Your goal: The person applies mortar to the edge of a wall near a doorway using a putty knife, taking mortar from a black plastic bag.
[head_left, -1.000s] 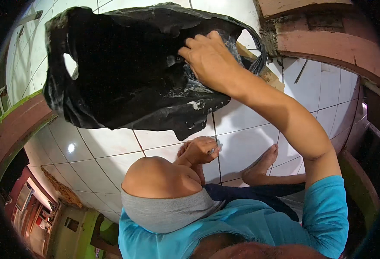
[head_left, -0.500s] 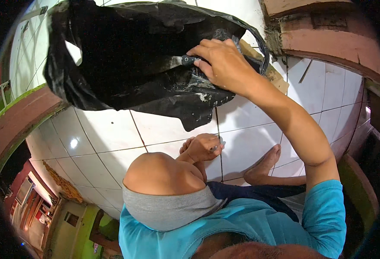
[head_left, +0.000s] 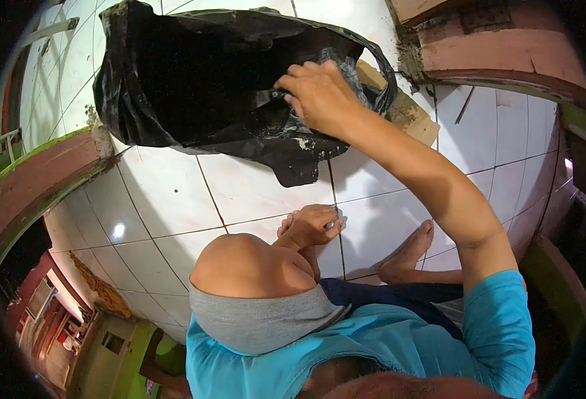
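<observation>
In my right hand (head_left: 321, 96) is a scraper (head_left: 278, 95) with a dark handle and a flat blade pointing left. The fingers are closed round its handle over the mouth of a large black plastic bag (head_left: 123, 100). White smears mark the bag's near side, and its inside is too dark to make out. My left hand (head_left: 311, 225) rests low beside my left foot, below my bare knee. Its fingers are curled, and a small greyish thing shows between them, too small to name.
A flattened piece of brown cardboard (head_left: 414, 120) sticks out at the bag's right end. White floor tiles (head_left: 163, 193) lie under everything. Pinkish ledges (head_left: 506, 56) stand at the right and left. A thin stick (head_left: 464, 106) lies near the right ledge. My right foot (head_left: 409, 256) is on the tiles.
My right hand has moved a little left with the scraper, whose blade now looks darker. The bag's left end has shifted right and its near edge away from me. My left hand stays put.
</observation>
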`<state>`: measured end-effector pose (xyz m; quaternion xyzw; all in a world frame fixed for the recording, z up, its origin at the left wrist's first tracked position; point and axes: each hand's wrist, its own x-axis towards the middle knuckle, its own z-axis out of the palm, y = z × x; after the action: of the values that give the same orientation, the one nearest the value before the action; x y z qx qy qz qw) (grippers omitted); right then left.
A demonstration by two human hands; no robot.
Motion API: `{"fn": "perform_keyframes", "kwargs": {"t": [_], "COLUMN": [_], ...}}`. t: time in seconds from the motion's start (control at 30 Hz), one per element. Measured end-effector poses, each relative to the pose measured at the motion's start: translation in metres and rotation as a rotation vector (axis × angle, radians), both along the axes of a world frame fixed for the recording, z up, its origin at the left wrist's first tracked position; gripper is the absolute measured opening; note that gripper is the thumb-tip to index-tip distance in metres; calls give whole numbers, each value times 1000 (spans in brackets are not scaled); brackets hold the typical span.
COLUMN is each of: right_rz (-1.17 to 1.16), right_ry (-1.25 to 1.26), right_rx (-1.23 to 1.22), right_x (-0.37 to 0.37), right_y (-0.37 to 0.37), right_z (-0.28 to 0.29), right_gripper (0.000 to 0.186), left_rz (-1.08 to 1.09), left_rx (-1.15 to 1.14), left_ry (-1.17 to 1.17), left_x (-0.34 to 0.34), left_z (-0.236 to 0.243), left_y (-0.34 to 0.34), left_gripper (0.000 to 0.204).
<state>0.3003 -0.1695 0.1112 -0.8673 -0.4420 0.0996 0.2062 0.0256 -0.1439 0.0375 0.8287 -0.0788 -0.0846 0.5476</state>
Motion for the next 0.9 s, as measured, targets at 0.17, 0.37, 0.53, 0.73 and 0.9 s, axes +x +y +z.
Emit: {"fn": "perform_keyframes", "kwargs": {"t": [0.17, 0.37, 0.53, 0.73, 0.9], "right_rz": [4, 24, -31, -84, -91], "right_ry": [45, 78, 222, 284, 274], "right_rx": [14, -16, 82, 233, 377], "right_x": [-8, -16, -13, -15, -16], "right_y": [9, 22, 10, 3, -15], "right_z": [-5, -10, -14, -13, 12], "right_gripper": [24, 21, 22, 27, 25], "left_rz": [36, 18, 10, 78, 8], "left_rx": [23, -71, -49, -90, -60], "left_ry": [-60, -44, -65, -52, -14], "left_x": [-2, -1, 2, -11, -5], "left_z": [-1, -11, -8, -19, -8], "left_y": [1, -4, -4, -5, 3], "left_gripper": [18, 19, 18, 20, 21]}}
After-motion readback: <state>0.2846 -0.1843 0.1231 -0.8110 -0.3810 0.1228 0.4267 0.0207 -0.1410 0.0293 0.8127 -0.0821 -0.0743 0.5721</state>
